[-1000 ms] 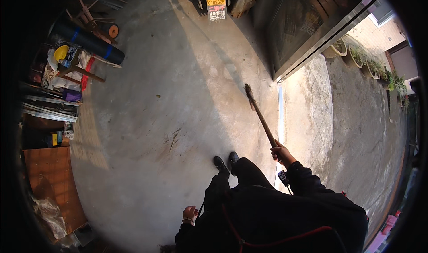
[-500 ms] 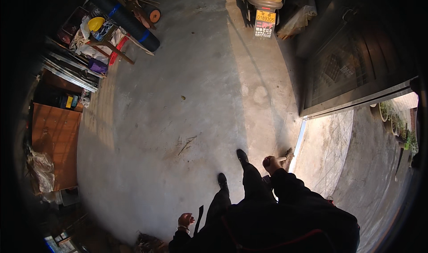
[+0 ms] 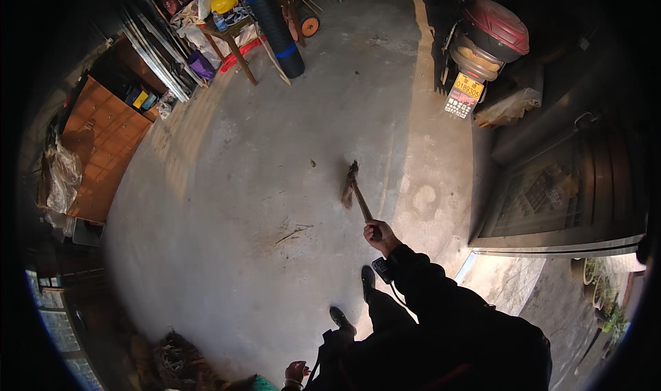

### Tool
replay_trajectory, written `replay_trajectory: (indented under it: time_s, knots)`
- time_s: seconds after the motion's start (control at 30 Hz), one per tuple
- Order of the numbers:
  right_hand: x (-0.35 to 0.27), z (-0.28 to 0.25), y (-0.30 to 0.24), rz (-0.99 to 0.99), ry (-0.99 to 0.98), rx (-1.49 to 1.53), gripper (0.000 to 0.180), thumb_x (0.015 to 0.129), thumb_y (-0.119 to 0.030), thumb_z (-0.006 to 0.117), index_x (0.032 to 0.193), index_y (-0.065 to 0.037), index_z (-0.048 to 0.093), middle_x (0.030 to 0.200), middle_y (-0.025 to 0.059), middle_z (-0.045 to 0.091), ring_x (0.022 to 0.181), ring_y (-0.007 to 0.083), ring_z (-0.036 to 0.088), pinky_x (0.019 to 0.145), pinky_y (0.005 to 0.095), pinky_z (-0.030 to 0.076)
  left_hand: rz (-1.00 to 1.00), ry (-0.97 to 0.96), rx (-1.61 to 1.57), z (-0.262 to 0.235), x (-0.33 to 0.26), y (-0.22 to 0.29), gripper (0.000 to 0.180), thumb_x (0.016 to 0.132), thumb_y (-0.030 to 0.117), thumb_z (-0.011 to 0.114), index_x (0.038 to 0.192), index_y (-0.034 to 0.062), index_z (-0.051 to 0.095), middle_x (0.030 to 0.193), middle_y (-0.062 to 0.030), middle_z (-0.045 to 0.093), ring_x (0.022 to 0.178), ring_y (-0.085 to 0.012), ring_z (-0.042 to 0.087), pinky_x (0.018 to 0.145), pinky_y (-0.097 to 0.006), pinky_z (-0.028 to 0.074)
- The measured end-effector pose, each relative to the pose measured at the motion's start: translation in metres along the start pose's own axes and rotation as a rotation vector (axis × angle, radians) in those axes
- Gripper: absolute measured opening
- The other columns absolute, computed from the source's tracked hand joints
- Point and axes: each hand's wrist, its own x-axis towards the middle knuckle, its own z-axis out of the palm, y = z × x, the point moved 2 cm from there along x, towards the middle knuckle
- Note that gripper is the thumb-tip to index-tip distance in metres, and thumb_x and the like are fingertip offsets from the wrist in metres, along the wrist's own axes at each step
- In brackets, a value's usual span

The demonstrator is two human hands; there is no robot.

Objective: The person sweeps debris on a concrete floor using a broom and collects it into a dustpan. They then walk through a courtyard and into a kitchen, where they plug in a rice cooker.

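Observation:
My right hand (image 3: 380,235) is closed round the handle of a short broom (image 3: 362,201), held out ahead of my feet. Its brown head (image 3: 350,184) is at the concrete floor, slightly blurred. On the floor left of that hand lies a little heap of twigs and dirt (image 3: 295,234), apart from the broom. A small leaf-like scrap (image 3: 313,163) lies farther off, left of the broom head. My left hand (image 3: 297,372) hangs low at the bottom edge, fingers loosely curled and partly shaded, with nothing visible in it. A dark strap hangs beside it.
A scooter (image 3: 482,43) stands far right, near an open door (image 3: 551,198). Along the left are a wooden cabinet (image 3: 107,146), metal bars (image 3: 157,50) and a dark roll (image 3: 272,26) by a cluttered stool. A dark pile (image 3: 179,363) lies lower left.
My right hand has swung forward and left, carrying the broom from near the doorway out over the floor. The view has turned, so the surroundings appear shifted.

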Motion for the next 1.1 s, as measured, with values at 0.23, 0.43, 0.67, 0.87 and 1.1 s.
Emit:
replay_trajectory:
  time_s: [0.23,0.43,0.67,0.87,1.1]
  knots:
    - [-0.080,-0.023,0.163,0.208,0.269,-0.826,0.016,0.078,-0.015,0.054,0.067,-0.007,0.046,0.054,0.0017,0.046,0.047,0.0125,0.046,0.047,0.0249,0.040,-0.268,0.202,-0.642,0.031,-0.027,-0.019,0.028,0.080,0.024,0.051,0.094,0.0006,0.053,0.072,-0.0104,0.058,0.056,-0.0172,0.058,0.050,-0.026,0.048]
    - [-0.127,-0.060,0.232,0.692,0.295,-0.850,0.017,0.082,-0.016,0.049,0.089,-0.001,0.045,0.056,-0.0032,0.041,0.046,0.0050,0.040,0.039,0.0183,0.034,-0.318,0.244,-0.613,0.045,-0.065,-0.050,0.030,0.080,0.025,0.053,0.093,-0.0015,0.053,0.072,-0.0106,0.059,0.058,-0.0173,0.058,0.051,-0.027,0.048]
    - [-0.064,-0.144,0.329,1.023,0.349,-0.957,0.014,0.078,-0.011,0.052,0.068,-0.005,0.045,0.052,0.0008,0.045,0.041,0.0056,0.043,0.035,0.0176,0.034,-0.483,0.359,-0.636,0.057,-0.143,-0.123,0.028,0.080,0.024,0.053,0.092,-0.0010,0.054,0.072,-0.0119,0.059,0.055,-0.0183,0.059,0.050,-0.027,0.049]
    - [-0.031,-0.142,0.292,0.870,0.367,-0.833,0.017,0.080,-0.010,0.052,0.069,-0.004,0.040,0.058,0.0029,0.044,0.047,0.0053,0.044,0.039,0.0160,0.034,-0.533,0.400,-0.674,0.060,-0.161,-0.123,0.026,0.080,0.021,0.052,0.091,-0.0013,0.055,0.072,-0.0122,0.059,0.056,-0.0185,0.059,0.049,-0.027,0.049]
    - [-0.018,0.007,0.074,0.548,0.510,-0.747,0.016,0.078,-0.007,0.056,0.072,-0.002,0.042,0.064,0.0044,0.046,0.045,0.0047,0.041,0.037,0.0135,0.032,-0.481,0.336,-0.726,0.057,-0.098,-0.048,0.028,0.081,0.023,0.051,0.095,-0.0011,0.054,0.075,-0.0117,0.059,0.060,-0.0173,0.058,0.054,-0.027,0.048]
